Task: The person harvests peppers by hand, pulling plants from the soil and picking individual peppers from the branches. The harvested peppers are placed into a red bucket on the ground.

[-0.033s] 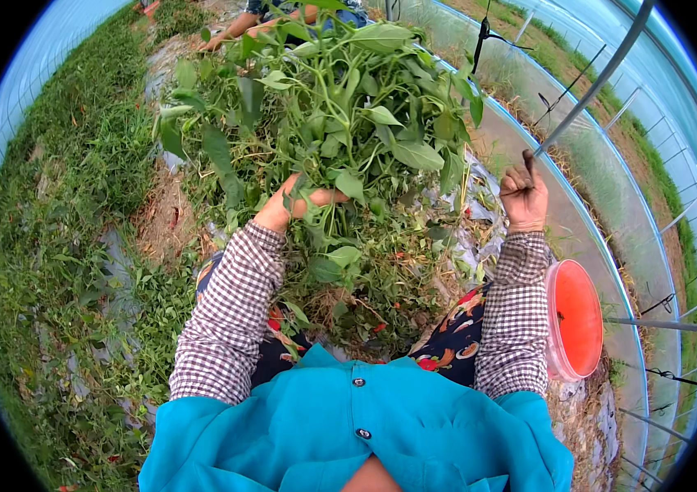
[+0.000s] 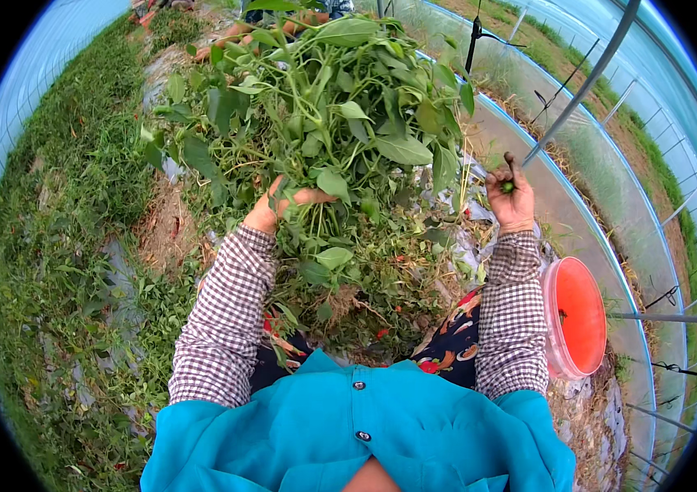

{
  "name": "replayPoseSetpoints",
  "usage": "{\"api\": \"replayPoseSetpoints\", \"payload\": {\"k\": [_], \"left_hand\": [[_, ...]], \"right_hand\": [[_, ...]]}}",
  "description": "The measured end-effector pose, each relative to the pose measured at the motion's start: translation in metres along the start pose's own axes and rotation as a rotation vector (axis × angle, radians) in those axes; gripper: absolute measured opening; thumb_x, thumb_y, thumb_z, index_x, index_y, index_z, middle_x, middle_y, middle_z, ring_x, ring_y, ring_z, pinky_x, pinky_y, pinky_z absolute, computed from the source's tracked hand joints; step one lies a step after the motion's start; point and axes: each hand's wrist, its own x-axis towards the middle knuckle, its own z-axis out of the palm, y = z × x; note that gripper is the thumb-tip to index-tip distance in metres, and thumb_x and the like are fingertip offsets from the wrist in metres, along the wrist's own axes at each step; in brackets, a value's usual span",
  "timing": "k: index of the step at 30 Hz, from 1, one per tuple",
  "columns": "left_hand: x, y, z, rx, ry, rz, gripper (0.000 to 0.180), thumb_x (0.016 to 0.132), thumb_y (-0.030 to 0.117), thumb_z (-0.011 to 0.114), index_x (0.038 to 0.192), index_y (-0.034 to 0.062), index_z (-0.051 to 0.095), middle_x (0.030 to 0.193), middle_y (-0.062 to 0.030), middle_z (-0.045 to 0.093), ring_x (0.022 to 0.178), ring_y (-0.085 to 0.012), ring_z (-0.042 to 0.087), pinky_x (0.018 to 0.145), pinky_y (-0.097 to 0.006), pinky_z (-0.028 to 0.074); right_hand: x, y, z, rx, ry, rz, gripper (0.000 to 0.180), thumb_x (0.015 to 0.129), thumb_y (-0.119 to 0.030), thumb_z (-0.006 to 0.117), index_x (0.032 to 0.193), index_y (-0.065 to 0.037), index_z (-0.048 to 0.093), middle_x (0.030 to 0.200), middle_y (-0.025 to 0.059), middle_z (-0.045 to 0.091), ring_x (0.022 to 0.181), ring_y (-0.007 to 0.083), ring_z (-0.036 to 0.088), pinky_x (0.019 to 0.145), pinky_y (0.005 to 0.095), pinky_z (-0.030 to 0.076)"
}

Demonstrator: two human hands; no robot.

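Left hand (image 2: 283, 205) closed around the stems of a leafy green pepper plant (image 2: 332, 115), held up in front of the chest. Right hand (image 2: 511, 197) raised off to the side, fingertips pinched on a small green pepper (image 2: 508, 187) (barely visible). Orange bucket (image 2: 576, 316) sits by the right elbow, on the ground.

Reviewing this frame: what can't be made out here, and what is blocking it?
Head view, the only one:
- Left hand: fingers buried in the leafy plant, so the grip on the stems is hidden.
- Right hand: pinches a small green thing, too small to identify.
- Red bucket: contents hard to see; one dark speck only.
- Ground under the plant: covered by foliage.
- Figures at the top edge: cut off by the rim.
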Motion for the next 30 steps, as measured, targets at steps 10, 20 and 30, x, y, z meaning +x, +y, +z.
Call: {"api": "replayPoseSetpoints", "payload": {"k": [10,20,30], "left_hand": [[-0.003,-0.009,-0.065,-0.392,-0.187,0.082,0.043,0.088,0.024,0.035,0.124,-0.0003,0.031,0.115,-0.0152,0.046,0.093,-0.0235,0.055,0.08,-0.037,0.046],[0.005,-0.016,-0.055,-0.326,-0.38,0.063,0.042,0.082,0.019,0.045,0.118,-0.001,0.037,0.109,-0.0163,0.051,0.093,-0.0265,0.055,0.08,-0.041,0.049],[0.007,-0.021,0.0,-0.384,-0.377,0.186,0.022,0.082,0.011,0.042,0.1,-0.0008,0.047,0.095,-0.0098,0.053,0.077,-0.0211,0.058,0.07,-0.04,0.052]], "right_hand": [[0.004,0.084,0.017,-0.676,0.182,0.34,0.018,0.085,-0.007,0.044,0.097,0.006,0.05,0.081,0.0064,0.054,0.069,0.0139,0.052,0.057,0.0263,0.045],[0.017,0.166,-0.004,-0.728,-0.225,0.464,0.041,0.085,-0.018,0.047,0.123,-0.007,0.036,0.12,0.0106,0.042,0.105,0.0208,0.044,0.088,0.033,0.037],[0.014,0.121,0.0,-0.704,-0.415,0.313,0.036,0.084,-0.018,0.048,0.117,-0.006,0.041,0.113,0.0108,0.048,0.097,0.0216,0.049,0.082,0.0338,0.041]]}}
